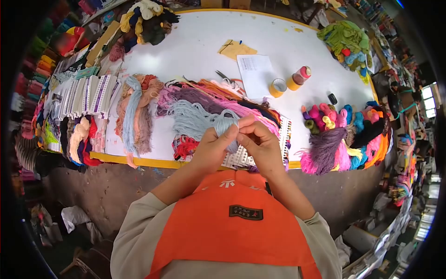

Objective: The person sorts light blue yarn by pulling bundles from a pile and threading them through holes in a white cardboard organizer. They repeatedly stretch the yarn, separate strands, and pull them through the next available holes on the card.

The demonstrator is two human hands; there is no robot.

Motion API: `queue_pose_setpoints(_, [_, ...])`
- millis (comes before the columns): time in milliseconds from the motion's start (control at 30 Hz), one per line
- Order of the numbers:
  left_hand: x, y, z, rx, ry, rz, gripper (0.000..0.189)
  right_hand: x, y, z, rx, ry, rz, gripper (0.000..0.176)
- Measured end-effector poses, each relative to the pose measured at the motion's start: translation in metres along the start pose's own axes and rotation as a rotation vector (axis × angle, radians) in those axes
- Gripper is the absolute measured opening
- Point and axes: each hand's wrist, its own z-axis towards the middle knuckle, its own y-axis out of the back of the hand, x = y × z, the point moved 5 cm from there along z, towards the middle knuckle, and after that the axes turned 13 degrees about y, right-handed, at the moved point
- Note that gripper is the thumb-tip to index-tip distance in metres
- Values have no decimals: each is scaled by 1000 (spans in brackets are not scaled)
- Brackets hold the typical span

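Between my two hands is a small bundle of light blue yarn [226, 124], looped into a coil. My left hand [214, 145] grips the bundle from below, thumb pressed along its side. Close against it, my right hand [261, 143] has thumb and fingertips pinched together at the bundle's right edge; whatever thin strand sits in that pinch is too small to make out. Beneath my hands lies a loose pile of pale blue yarn [193, 118], beside purple yarn [200, 98] and pink yarn [232, 103]. White punched cards [238, 160] stick out under my wrists.
Scissors [223, 75], a paper sheet [256, 74], a tape roll [278, 87] and a pink-topped bottle [302, 75] sit beyond the yarn. Mixed skeins [325, 149] lie at right; peach and blue hanks [134, 111] and a row of white cards [90, 95] at left. The yellow table edge [116, 158] runs before me.
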Motion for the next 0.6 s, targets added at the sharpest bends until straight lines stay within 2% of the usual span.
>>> queue_pose_setpoints(67, [-2, 2, -1, 2, 11, -15, 49, 3, -1, 1, -1, 18, -31, 8])
queue_pose_setpoints(167, [0, 5, -1, -6, 22, -54, 46, -2, 2, -4, -75, -143, 101, 3])
queue_pose_setpoints(333, [5, 7, 3, -62, 21, -87, 39, -3, 0, -4, -93, -128, 112, 4])
queue_pose_setpoints(400, [8, 11, 3, -132, 11, 19, 33, -2, 1, -5, -103, -121, 122, 5])
queue_pose_setpoints(600, [7, 11, 3, -167, 79, -52, 31, -4, 4, -6, -171, -204, 323, 8])
